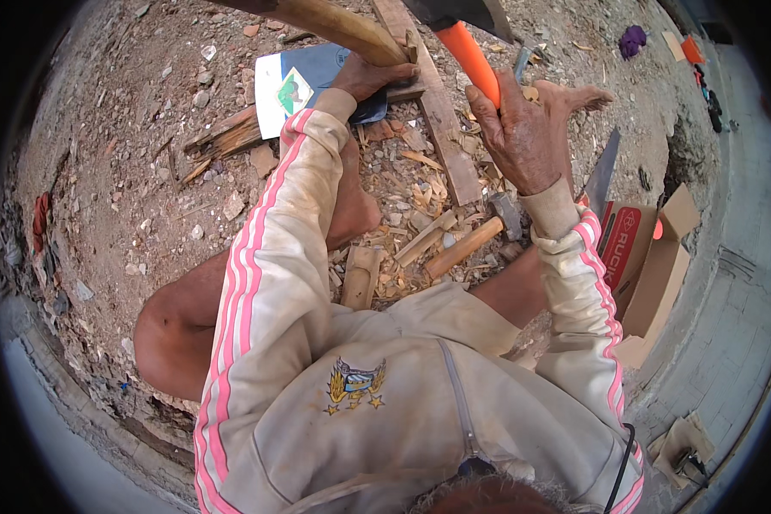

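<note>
You're sitting on rubble-strewn ground (146,111), knees bent out, a bare left foot (355,214) in front of you. Pale paving (750,171) runs along your right side. Long flat board (445,146) lies ahead of you, angling away between your two hands. Thick wooden piece (334,26) slants in from the top edge; its near end is in your left hand (373,81), fingers closed around it, over the board's left side. Open cardboard box (623,244), red and tan, sits right of your right forearm. Blue-and-white sheet (315,68) is under and beside your left wrist, partly covered, with a rough timber (223,133) poking out at its left. Your right hand (522,141) grasps the orange handle (471,64) of a chopping tool, held up right of the board; its dark blade (463,13) is cut off by the top edge. Pointed grey blade (604,167) sticks up by the box, lower part hidden. Hammer (467,248) with a wooden handle lies near your right knee, metal head toward your right sleeve. Two short wood blocks lie left of it, one (426,238) just beside the handle, the other (361,276) near your shorts. Purple cloth (632,41) sits far off, upper right. Smallest: pale wood chips (424,197) scattered around the board's near end.
</note>
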Action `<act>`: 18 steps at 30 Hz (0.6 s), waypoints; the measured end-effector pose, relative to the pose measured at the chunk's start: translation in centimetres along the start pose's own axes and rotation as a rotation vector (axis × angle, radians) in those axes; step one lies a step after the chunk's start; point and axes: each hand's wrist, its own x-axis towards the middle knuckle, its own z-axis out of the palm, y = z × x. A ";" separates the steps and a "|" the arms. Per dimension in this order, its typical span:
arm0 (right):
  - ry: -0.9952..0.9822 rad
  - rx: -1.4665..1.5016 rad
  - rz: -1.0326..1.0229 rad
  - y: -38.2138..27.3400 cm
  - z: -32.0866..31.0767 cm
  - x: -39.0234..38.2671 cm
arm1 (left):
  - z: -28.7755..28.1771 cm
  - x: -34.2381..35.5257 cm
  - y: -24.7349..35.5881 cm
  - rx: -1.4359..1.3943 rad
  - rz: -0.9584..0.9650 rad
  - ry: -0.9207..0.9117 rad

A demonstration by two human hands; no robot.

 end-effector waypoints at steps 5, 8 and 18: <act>-0.116 0.151 0.110 2.0 0.7 -0.3 | -1.4 0.4 -0.8 0.145 -0.095 -0.116; -0.063 0.382 0.245 2.8 2.6 -3.2 | -2.1 0.8 -0.4 0.042 -0.101 -0.165; -0.060 1.338 1.019 5.4 9.2 -15.8 | -0.9 -6.7 11.9 0.332 -0.444 -0.230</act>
